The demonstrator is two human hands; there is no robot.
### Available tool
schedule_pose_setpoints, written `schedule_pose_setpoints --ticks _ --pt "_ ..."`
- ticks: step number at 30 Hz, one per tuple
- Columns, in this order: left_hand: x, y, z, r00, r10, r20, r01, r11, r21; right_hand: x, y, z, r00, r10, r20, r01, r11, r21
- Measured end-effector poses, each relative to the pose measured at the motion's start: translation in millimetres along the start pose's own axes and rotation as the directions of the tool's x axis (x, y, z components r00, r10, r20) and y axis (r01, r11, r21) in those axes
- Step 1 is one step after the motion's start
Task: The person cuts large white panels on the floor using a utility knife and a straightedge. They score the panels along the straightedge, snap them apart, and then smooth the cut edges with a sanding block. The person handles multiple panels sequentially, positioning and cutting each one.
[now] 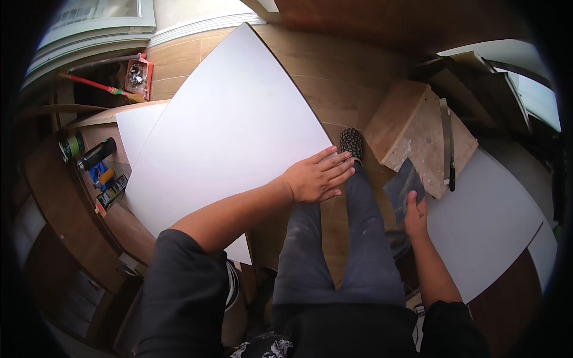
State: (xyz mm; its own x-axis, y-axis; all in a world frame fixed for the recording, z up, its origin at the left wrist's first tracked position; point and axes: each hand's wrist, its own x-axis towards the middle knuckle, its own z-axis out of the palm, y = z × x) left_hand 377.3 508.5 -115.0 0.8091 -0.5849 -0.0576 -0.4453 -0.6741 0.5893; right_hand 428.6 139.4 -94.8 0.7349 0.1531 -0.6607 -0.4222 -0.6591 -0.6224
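Note:
A large white panel (221, 125) lies in front of me at the left, with a thin dark edge along its right side. My left hand (319, 175) is at the panel's near right corner, its fingers stretched out, some of them past the edge. Whether the palm presses on the corner is hard to tell. Off to the right, my right hand (416, 216) grips a dark grey sheet of sandpaper (401, 194) with pale scuffs, the thumb on its face. That sheet is held apart from the panel, beside a wooden box (406, 131).
A long dark-handled tool (450, 149) rests on the box. At the right lies another white panel (489, 221). Bottles and tubes (98, 155) stand on a wooden surface at the left, near a red dustpan (143, 77) and broom. My shod foot (351, 142) is on the wood-look floor.

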Motion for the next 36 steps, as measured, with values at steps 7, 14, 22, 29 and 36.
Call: schedule_pose_setpoints --ticks 7,14,22,29,36 --pt "18.1 -91.6 -78.5 0.999 -0.036 -0.023 0.039 0.986 0.162 -1.3 -2.3 -0.5 0.999 0.036 0.014 -0.036 0.999 0.001" --pt "30.9 -179.3 -156.9 0.826 -0.563 -0.034 0.489 0.683 0.543 13.0 -20.6 -8.1 0.989 0.14 -0.039 -0.138 0.989 0.059" --pt "40.4 -73.3 -48.4 0.983 -0.181 -0.022 0.182 0.966 0.182 70.9 -19.1 -51.6 0.898 0.335 -0.286 -0.193 0.883 0.427" --pt "42.4 -18.1 -12.8 0.977 -0.198 -0.08 0.206 0.974 0.092 120.6 -22.4 -60.9 0.927 0.367 -0.078 -0.096 0.433 0.896" --pt "49.0 -12.8 -8.0 0.953 -0.287 -0.095 0.295 0.952 0.084 139.2 -7.9 -50.4 0.883 0.469 0.012 -0.172 0.3 0.938"
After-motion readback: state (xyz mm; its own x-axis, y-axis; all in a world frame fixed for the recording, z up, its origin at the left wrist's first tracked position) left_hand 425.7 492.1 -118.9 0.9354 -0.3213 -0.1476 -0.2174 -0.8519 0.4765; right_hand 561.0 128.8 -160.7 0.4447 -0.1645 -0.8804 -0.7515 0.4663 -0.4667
